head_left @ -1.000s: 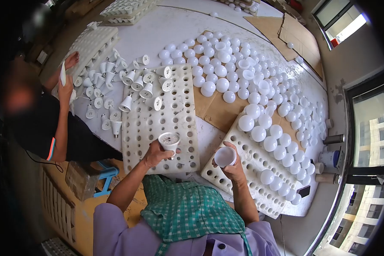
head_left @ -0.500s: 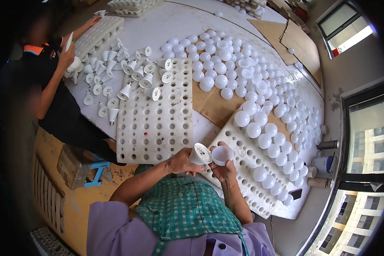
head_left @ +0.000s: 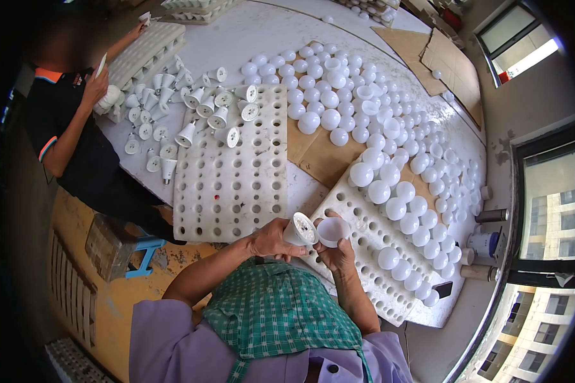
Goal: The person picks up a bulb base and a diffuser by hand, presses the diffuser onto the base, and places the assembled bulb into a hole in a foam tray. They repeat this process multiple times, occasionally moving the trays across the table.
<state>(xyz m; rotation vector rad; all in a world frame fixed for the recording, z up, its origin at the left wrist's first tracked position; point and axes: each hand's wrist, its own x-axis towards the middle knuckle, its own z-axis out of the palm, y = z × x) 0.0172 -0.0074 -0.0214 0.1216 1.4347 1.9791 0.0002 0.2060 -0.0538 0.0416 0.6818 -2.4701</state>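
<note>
My left hand [head_left: 272,240] is closed round a white lamp base [head_left: 299,230], its round face with small parts turned up and to the right. In my right hand [head_left: 340,256] is a white translucent bulb cover [head_left: 333,232], its open rim toward me. The base and the cover are side by side, very near each other, in front of my green checked apron. Behind them lie a white tray with holes [head_left: 230,185] and, to the right, a tilted second holed tray [head_left: 364,246] carrying several round covers.
Many white covers [head_left: 329,120] stand on cardboard [head_left: 319,153] at centre right. Several lamp bases [head_left: 218,119] lie at the left tray's far end. At upper left a co-worker [head_left: 76,121] stands beside stacked trays [head_left: 148,51]. A dark phone [head_left: 442,290] lies at the right edge.
The co-worker has shifted slightly, with the far hand a little higher and further left. My hands hold the base and cover almost as before.
</note>
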